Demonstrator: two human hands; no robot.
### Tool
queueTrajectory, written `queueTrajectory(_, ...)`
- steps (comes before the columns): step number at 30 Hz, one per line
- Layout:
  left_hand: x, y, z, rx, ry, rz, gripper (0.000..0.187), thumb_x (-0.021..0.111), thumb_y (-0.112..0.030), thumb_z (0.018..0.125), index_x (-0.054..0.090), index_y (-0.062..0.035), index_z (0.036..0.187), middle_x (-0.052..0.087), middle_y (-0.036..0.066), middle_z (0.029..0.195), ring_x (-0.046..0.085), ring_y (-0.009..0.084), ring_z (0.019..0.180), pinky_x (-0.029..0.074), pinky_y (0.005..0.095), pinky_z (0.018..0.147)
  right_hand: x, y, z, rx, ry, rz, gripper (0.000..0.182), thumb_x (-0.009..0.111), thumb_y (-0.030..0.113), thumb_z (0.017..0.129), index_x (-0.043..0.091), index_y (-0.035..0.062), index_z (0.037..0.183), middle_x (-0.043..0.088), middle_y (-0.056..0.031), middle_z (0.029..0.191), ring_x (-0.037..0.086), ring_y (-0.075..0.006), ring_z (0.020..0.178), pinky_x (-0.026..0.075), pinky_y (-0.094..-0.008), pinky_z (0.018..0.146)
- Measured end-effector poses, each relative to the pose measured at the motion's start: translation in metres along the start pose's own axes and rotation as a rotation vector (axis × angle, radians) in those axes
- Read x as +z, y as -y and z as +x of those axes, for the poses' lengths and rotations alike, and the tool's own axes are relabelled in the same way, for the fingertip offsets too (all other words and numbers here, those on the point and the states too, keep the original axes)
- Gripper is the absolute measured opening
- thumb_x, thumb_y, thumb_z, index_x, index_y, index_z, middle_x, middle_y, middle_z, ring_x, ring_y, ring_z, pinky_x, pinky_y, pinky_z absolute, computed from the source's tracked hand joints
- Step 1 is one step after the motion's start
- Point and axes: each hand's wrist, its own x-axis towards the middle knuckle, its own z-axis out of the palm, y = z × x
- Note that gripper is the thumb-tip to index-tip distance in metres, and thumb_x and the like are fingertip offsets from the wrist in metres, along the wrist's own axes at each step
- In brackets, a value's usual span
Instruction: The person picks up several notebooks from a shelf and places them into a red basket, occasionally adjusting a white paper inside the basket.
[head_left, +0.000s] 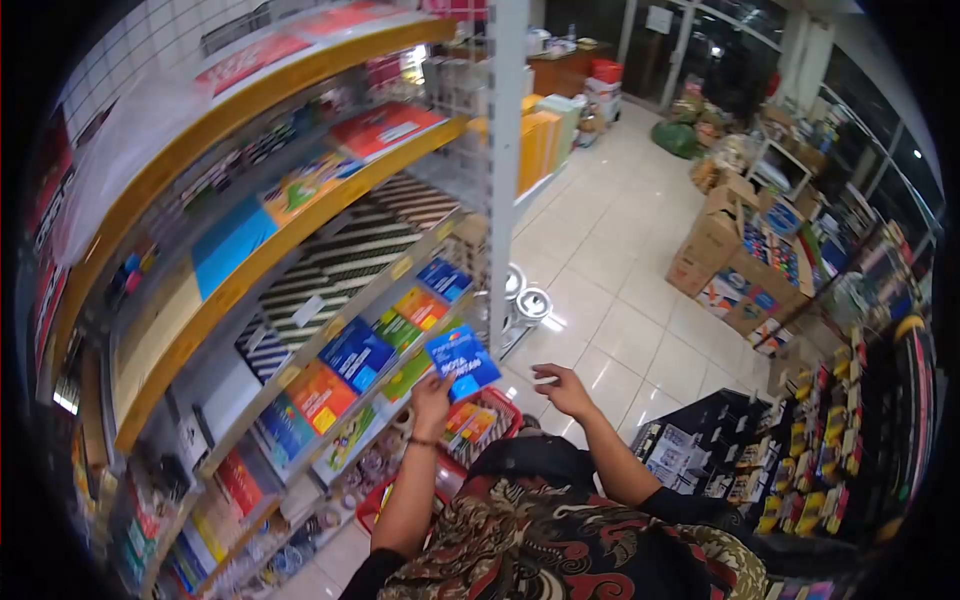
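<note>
A blue booklet with white lettering is held at its lower left edge by my left hand, in front of the shelf. My right hand is raised to the right of it, fingers apart and slightly curled, touching nothing. Beside the booklet, a shelf row carries a dark blue pack, an orange pack and a green pack. Below my left hand, a red basket holds orange and yellow packs.
Yellow-edged shelves rise at the left beside a grey metal post. Round metal-topped cans stand near its foot. A cardboard box with colourful items sits on the tiled floor. A display rack is at the right.
</note>
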Motion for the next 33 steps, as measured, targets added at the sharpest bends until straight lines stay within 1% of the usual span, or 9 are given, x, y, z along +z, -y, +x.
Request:
queueTrajectory(7, 0.03, -0.031, 0.086, -0.165, -0.103, -0.319, 0.013, 0.066, -0.005, 0.1, 0.068, 0.0017, 0.111, 0.074, 0.008, 0.098, 0.07, 0.0172, 0.086, 0.059, 0.0318, 0.071, -0.027, -0.199, -0.039, 0.685, -0.176, 0.132, 0.036, 0.064, 0.019, 0.093, 0.072, 0.0087, 0.128, 0.076, -0.0132, 0.11, 0.072, -0.0218, 0.082, 0.058, -0.0365, 0.067)
queueTrajectory(10, 0.037, -0.023, 0.14, -0.191, -0.115, -0.213, 0.016, 0.064, -0.002, 0.099, 0.068, -0.0031, 0.114, 0.073, 0.008, 0.102, 0.07, 0.0183, 0.086, 0.06, 0.0338, 0.07, -0.042, -0.386, -0.091, 0.339, -0.192, -0.295, 0.019, 0.069, 0.023, 0.084, 0.078, 0.007, 0.085, 0.075, -0.014, 0.084, 0.073, -0.0318, 0.08, 0.057, -0.0454, 0.069)
queueTrajectory(11, 0.043, -0.025, 0.154, -0.241, -0.136, -0.169, 0.017, 0.064, -0.002, 0.099, 0.068, -0.0051, 0.115, 0.072, 0.008, 0.103, 0.07, 0.018, 0.086, 0.06, 0.0343, 0.07, -0.039, -0.429, -0.11, 0.616, -0.265, -0.208, 0.038, 0.066, 0.037, 0.088, 0.077, 0.0015, 0.079, 0.075, -0.0155, 0.078, 0.071, -0.0253, 0.071, 0.055, -0.0429, 0.061)
queueTrajectory(13, 0.044, -0.009, 0.197, -0.248, -0.163, -0.123, 0.018, 0.064, -0.001, 0.098, 0.068, -0.0071, 0.115, 0.071, 0.006, 0.102, 0.069, 0.0173, 0.086, 0.06, 0.0359, 0.072, -0.053, -0.414, -0.136, 0.901, 0.599, -0.415, 0.029, 0.057, 0.027, 0.093, 0.076, 0.0104, 0.079, 0.073, -0.0137, 0.076, 0.071, -0.0242, 0.069, 0.053, -0.0438, 0.055)
queueTrajectory(14, 0.047, -0.008, 0.214, -0.265, -0.159, -0.133, 0.019, 0.062, 0.0, 0.099, 0.066, -0.0075, 0.116, 0.07, 0.005, 0.106, 0.068, 0.0183, 0.094, 0.06, 0.04, 0.08, -0.058, -0.415, -0.136, 0.897, 0.602, -0.415, 0.029, 0.057, 0.027, 0.093, 0.076, 0.0104, 0.079, 0.073, -0.0137, 0.076, 0.071, -0.0242, 0.069, 0.053, -0.0438, 0.055)
queueTrajectory(22, 0.064, 0.027, 0.321, -0.314, -0.313, -0.171, 0.024, 0.06, 0.008, 0.097, 0.064, -0.0029, 0.118, 0.071, 0.008, 0.105, 0.072, 0.0225, 0.086, 0.066, 0.0425, 0.077, -0.077, -0.409, -0.127, 1.218, -0.441, 0.435, 0.022, 0.057, 0.022, 0.091, 0.075, 0.0123, 0.082, 0.07, -0.012, 0.079, 0.069, -0.0247, 0.069, 0.055, -0.0441, 0.055)
queueTrajectory(26, 0.06, 0.056, 0.326, -0.381, -0.442, -0.088, 0.027, 0.068, 0.007, 0.091, 0.069, -0.0071, 0.114, 0.072, 0.004, 0.099, 0.07, 0.0198, 0.085, 0.064, 0.0395, 0.074, -0.129, -0.343, -0.066, 0.907, -0.198, 0.062, 0.028, 0.062, 0.018, 0.089, 0.072, 0.0058, 0.112, 0.072, -0.0112, 0.099, 0.07, -0.0294, 0.079, 0.055, -0.0459, 0.063)
queueTrajectory(28, 0.048, 0.088, 0.342, -0.386, -0.471, -0.09, 0.028, 0.074, 0.005, 0.087, 0.072, -0.0111, 0.11, 0.072, 0.001, 0.094, 0.068, 0.0174, 0.082, 0.062, 0.0378, 0.07, -0.145, -0.289, -0.021, 1.016, -0.449, 0.297, 0.031, 0.062, 0.023, 0.092, 0.071, 0.0072, 0.116, 0.072, -0.01, 0.097, 0.07, -0.0286, 0.078, 0.054, -0.0445, 0.062)
queueTrajectory(33, 0.057, 0.08, 0.327, 0.001, -0.52, 0.796, 0.03, 0.084, -0.016, 0.077, 0.077, -0.0083, 0.106, 0.079, 0.009, 0.097, 0.075, 0.0227, 0.088, 0.058, 0.0356, 0.08, -0.178, -0.273, 0.035, 0.993, -0.429, 0.28, 0.038, 0.065, 0.022, 0.089, 0.068, 0.0082, 0.125, 0.073, -0.0083, 0.096, 0.07, -0.0244, 0.071, 0.053, -0.0402, 0.06)
